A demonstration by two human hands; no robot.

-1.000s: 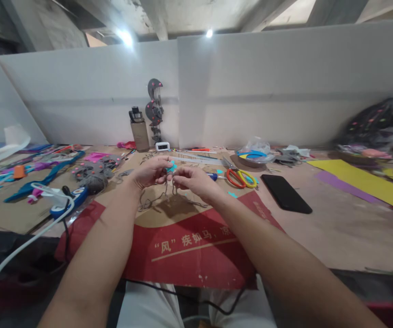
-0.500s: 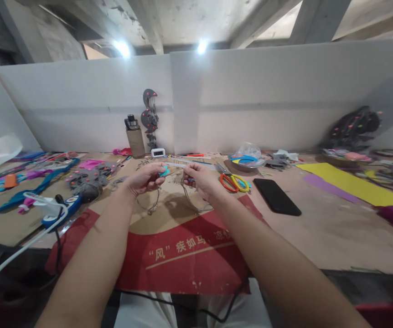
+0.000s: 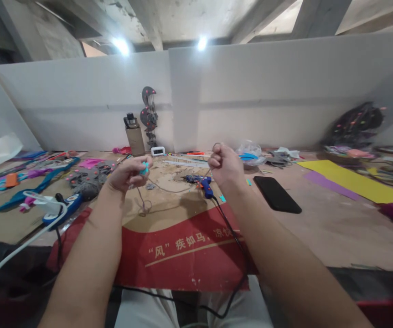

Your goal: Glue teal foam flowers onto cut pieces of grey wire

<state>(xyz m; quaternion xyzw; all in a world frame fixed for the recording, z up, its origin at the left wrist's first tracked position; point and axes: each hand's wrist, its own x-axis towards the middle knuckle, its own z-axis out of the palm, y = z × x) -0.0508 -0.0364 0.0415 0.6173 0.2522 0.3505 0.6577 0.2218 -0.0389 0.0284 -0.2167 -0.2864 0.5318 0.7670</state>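
Observation:
My left hand (image 3: pixel 128 173) is closed on a small teal foam piece (image 3: pixel 144 169) with a thin grey string (image 3: pixel 142 200) hanging from it onto the cardboard. My right hand (image 3: pixel 224 165) is a raised fist pinching the other end of that string, which sags between the two hands. A blue glue gun (image 3: pixel 201 182) lies on the cardboard just below my right hand, its black cord running toward me.
A black phone (image 3: pixel 276 194) lies right of my right hand. A brown bottle (image 3: pixel 134 135) and a grey hanging ornament (image 3: pixel 147 114) stand at the white partition. Felt pieces and tools crowd the left; yellow and purple sheets (image 3: pixel 350 182) lie at right.
My hands have pulled apart, the right one rising and drawing the string taut between them. The glue gun, hidden before, now shows below the right hand.

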